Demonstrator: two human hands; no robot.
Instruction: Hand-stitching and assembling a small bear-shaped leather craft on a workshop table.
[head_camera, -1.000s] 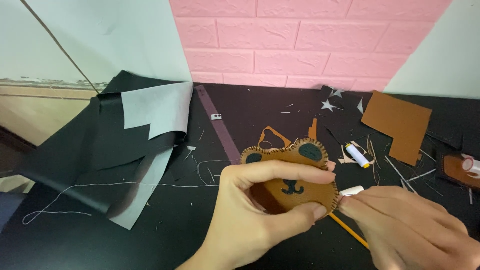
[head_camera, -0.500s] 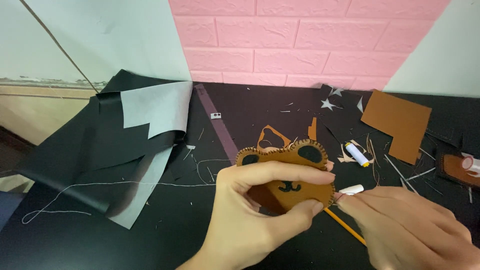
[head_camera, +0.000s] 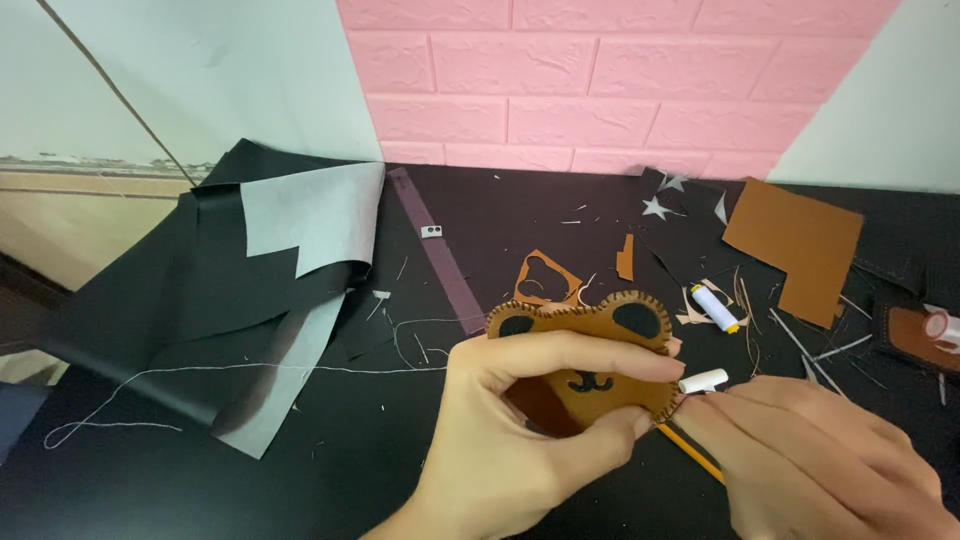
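We pinch the brown bear face (head_camera: 600, 345) upright in our left hand (head_camera: 510, 440) so the edge faces our right hand (head_camera: 810, 455), which grips a small white tube (head_camera: 703, 380).

2 hands show at the bottom of the frame, the left hand (head_camera: 520, 440) and the right hand (head_camera: 830, 460). Between them is 1 brown bear-face piece (head_camera: 590, 355) with 2 black ears. Right of centre lies 1 white thread spool (head_camera: 716, 307). At upper right there is 1 brown sheet (head_camera: 795, 240), and near it 2 pale star cut-outs (head_camera: 657, 207). At left lies 1 black sheet with a grey underside (head_camera: 250, 270). Centre holds 1 purple strip (head_camera: 440, 255) and 1 orange offcut with a bear-shaped hole (head_camera: 545, 280).
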